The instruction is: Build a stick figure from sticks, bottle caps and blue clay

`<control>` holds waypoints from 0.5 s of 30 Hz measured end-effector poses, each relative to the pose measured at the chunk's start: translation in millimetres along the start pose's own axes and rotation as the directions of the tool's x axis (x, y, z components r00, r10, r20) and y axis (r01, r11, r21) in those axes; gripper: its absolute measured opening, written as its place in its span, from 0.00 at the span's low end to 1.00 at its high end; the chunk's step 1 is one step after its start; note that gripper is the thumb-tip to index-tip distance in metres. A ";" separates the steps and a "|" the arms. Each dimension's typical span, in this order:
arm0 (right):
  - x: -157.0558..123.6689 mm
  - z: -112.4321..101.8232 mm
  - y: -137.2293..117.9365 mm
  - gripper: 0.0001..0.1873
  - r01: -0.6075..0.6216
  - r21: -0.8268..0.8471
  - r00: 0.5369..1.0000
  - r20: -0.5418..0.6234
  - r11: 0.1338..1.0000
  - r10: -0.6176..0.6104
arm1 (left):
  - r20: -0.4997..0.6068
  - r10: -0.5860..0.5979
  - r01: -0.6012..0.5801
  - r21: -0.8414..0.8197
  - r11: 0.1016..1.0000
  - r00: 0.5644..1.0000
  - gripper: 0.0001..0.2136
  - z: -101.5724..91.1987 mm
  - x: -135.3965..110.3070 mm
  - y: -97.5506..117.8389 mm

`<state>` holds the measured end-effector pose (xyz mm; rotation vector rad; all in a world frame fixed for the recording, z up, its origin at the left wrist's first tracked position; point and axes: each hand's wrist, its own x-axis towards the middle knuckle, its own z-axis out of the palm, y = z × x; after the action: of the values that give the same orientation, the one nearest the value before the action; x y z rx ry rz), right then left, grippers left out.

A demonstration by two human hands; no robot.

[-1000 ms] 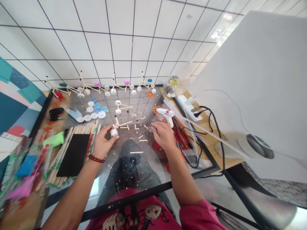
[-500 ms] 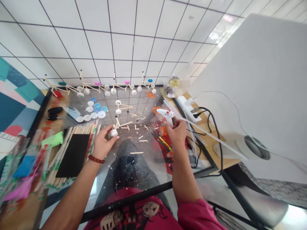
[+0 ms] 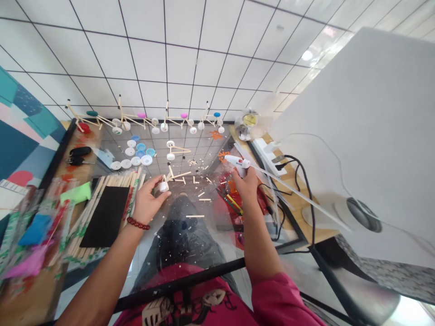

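Covering the glass tabletop (image 3: 217, 206): loose stick offcuts and pale crumbs, with white and blue bottle caps (image 3: 126, 164) grouped toward the far left.
Tiled wall (image 3: 183, 61): white with dark grout, rising behind the table.
Edges: stick models with cap wheels (image 3: 164, 127) line the far side; a black frame bar (image 3: 204, 275) crosses before the shirt.
Room between hands: a stretch of glass dotted with offcuts; wooden sticks (image 3: 117, 181) border it on the left, a power strip (image 3: 265, 151) stands farther right.
Left hand (image 3: 149, 197): thumb and forefinger pinch a white cap-like piece (image 3: 163, 186) (its exact shape is blurred).
Right hand (image 3: 248, 185): wraps the handle of the white glue gun (image 3: 235, 160), right of the offcuts; fingertips partly hidden.
Since half a second ago: the right hand has moved up onto the handle; the left keeps its pinch.
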<state>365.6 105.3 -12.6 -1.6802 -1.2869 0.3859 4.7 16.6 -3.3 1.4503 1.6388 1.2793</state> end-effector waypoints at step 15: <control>1.2 -0.6 4.0 0.34 -0.009 -0.096 0.999 0.047 0.995 0.014 | -0.003 0.004 -0.003 0.038 0.999 1.000 0.28 -1.8 -0.9 -0.9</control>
<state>368.7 106.0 -15.3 -1.7690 -1.3496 0.3783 3.0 15.4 -3.7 1.4753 1.6719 1.2588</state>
